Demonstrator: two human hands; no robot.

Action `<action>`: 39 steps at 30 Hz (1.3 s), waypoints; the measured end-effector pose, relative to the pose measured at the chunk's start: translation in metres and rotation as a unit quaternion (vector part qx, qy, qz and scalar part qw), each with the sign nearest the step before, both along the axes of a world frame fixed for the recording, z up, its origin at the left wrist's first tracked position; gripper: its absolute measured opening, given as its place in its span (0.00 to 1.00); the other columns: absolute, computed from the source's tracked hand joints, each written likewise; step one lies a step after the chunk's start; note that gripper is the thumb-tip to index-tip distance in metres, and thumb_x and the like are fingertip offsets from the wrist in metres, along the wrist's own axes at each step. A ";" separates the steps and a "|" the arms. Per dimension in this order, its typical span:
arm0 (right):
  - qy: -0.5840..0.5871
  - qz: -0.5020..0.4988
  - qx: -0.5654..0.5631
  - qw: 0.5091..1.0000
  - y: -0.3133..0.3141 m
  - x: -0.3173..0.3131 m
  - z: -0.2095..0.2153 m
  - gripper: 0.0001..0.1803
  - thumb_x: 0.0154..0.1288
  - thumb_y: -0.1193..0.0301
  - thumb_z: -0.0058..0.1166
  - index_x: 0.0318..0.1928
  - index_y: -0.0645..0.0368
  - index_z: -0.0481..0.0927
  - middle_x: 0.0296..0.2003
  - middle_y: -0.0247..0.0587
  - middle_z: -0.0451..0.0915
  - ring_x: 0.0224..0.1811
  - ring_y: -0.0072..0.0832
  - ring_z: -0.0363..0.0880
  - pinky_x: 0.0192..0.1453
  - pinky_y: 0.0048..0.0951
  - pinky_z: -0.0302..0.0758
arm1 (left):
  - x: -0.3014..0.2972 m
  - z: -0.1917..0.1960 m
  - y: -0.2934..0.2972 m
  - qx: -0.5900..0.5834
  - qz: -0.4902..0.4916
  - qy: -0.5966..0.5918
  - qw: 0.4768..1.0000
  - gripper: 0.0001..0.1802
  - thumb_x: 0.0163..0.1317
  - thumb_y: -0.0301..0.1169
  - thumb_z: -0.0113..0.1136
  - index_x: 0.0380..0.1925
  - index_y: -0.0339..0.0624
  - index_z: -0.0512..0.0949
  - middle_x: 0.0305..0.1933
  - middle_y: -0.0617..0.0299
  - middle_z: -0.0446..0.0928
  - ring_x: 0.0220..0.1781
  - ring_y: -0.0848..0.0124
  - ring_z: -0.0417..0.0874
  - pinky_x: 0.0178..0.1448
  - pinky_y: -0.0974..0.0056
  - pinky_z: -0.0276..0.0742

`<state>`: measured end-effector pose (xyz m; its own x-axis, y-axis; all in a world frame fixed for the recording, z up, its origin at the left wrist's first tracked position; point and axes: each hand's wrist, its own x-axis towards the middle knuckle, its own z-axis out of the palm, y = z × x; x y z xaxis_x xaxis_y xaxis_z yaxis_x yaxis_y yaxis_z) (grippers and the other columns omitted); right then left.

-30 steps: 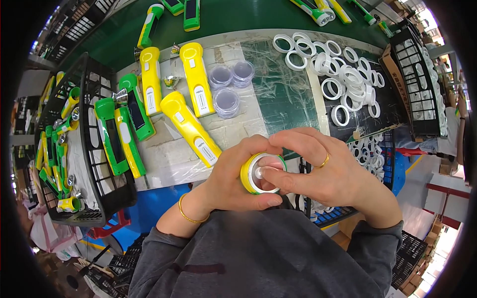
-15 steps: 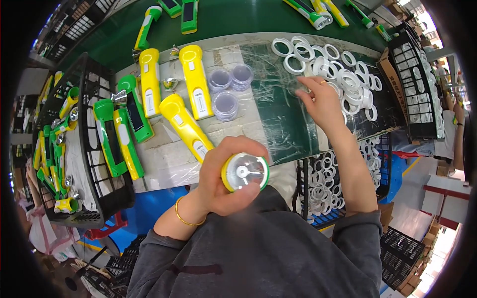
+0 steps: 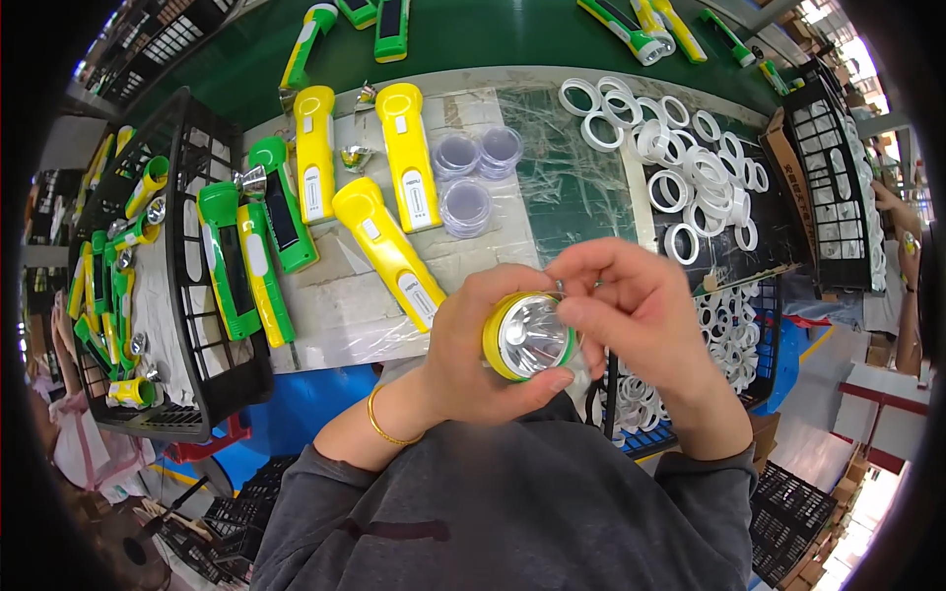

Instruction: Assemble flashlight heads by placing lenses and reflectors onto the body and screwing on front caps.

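My left hand (image 3: 483, 345) is wrapped round a yellow and green flashlight (image 3: 490, 347), its silvery reflector (image 3: 532, 333) facing up. Close against the flashlight's right rim, my right hand (image 3: 631, 315) pinches what looks like a thin clear lens disc (image 3: 579, 372), mostly hidden by the fingers. Beyond the hands stand stacks of clear lens discs (image 3: 465, 207). Loose white rings (image 3: 680, 244) lie in a heap to the right. Yellow flashlight bodies (image 3: 389, 256) rest on the covered table to the left, with small loose reflectors (image 3: 356, 158) among them.
At the left is a black crate (image 3: 212, 379) of flashlights; green and yellow flashlights (image 3: 225, 266) lie beside it. Another black crate (image 3: 833, 187) stands at the right. A crate of white rings (image 3: 724, 345) sits below the table's front edge. More flashlights (image 3: 391, 30) lie on the green surface behind.
My right hand has come back from beside the white rings to the flashlight, its fingers now pinched at the rim. My left hand has moved slightly right with the flashlight, tilting its head rightward.
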<state>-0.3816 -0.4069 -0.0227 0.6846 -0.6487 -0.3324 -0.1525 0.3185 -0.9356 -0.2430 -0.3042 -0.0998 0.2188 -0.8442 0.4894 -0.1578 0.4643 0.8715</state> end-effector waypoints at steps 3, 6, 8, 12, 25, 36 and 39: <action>-0.005 0.031 0.009 0.999 0.005 -0.006 0.000 0.09 0.62 0.76 0.57 0.41 0.61 0.72 0.26 0.32 0.75 0.20 0.12 0.72 0.19 0.15 0.69 | -0.006 -0.003 -0.003 0.004 -0.011 0.030 0.999 0.34 0.43 0.34 0.73 0.50 0.36 0.68 0.44 0.52 0.75 0.40 0.60 0.80 0.43 0.63 0.75; 0.015 0.029 0.014 0.999 0.010 -0.008 0.000 0.09 0.62 0.76 0.58 0.40 0.60 0.72 0.25 0.29 0.74 0.21 0.10 0.70 0.20 0.13 0.65 | -0.008 -0.004 -0.006 -0.016 -0.002 0.002 1.000 0.35 0.42 0.36 0.74 0.50 0.38 0.69 0.45 0.51 0.75 0.41 0.58 0.79 0.44 0.61 0.75; 0.002 0.022 0.003 1.000 0.013 -0.009 -0.006 0.09 0.62 0.75 0.58 0.40 0.60 0.71 0.24 0.28 0.73 0.21 0.09 0.69 0.20 0.13 0.63 | -0.008 -0.005 -0.006 -0.019 -0.011 -0.007 1.000 0.36 0.41 0.38 0.75 0.50 0.38 0.69 0.44 0.50 0.75 0.42 0.56 0.79 0.45 0.60 0.74; -0.001 0.017 -0.008 1.000 0.015 -0.011 -0.004 0.10 0.62 0.75 0.58 0.40 0.59 0.71 0.23 0.26 0.71 0.21 0.08 0.68 0.21 0.13 0.61 | -0.008 -0.003 -0.006 -0.011 -0.012 -0.005 1.000 0.37 0.41 0.41 0.75 0.50 0.38 0.69 0.44 0.50 0.76 0.42 0.56 0.79 0.44 0.59 0.74; 0.130 -0.144 -0.292 0.936 -0.037 -0.064 -0.051 0.15 0.58 0.75 0.60 0.47 0.61 0.76 0.34 0.35 0.77 0.31 0.18 0.76 0.30 0.19 0.73 | 0.010 -0.002 -0.001 -0.008 -0.128 0.072 0.989 0.25 0.51 0.29 0.60 0.49 0.36 0.66 0.44 0.43 0.73 0.43 0.59 0.77 0.43 0.62 0.74; 0.421 -0.072 -0.584 0.690 -0.082 -0.118 -0.110 0.22 0.53 0.63 0.64 0.46 0.62 0.77 0.45 0.49 0.75 0.47 0.47 0.74 0.47 0.39 0.73 | 0.013 -0.015 -0.009 -0.088 -0.125 0.006 0.988 0.40 0.46 0.49 0.74 0.51 0.37 0.66 0.44 0.42 0.74 0.43 0.60 0.78 0.43 0.63 0.75; 0.459 -0.100 -0.618 0.630 -0.071 -0.093 -0.108 0.20 0.56 0.60 0.62 0.44 0.61 0.78 0.42 0.47 0.76 0.46 0.46 0.74 0.46 0.40 0.73 | 0.012 -0.017 -0.008 -0.071 -0.136 0.057 0.986 0.39 0.46 0.46 0.74 0.51 0.37 0.65 0.44 0.42 0.74 0.43 0.63 0.78 0.44 0.65 0.75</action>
<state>-0.4748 -0.4781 -0.1308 0.4358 -0.8429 0.3156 -0.8825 -0.4691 -0.0343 -0.2313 -0.3118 -0.1172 0.0531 -0.8041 0.5921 0.0846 0.5944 0.7997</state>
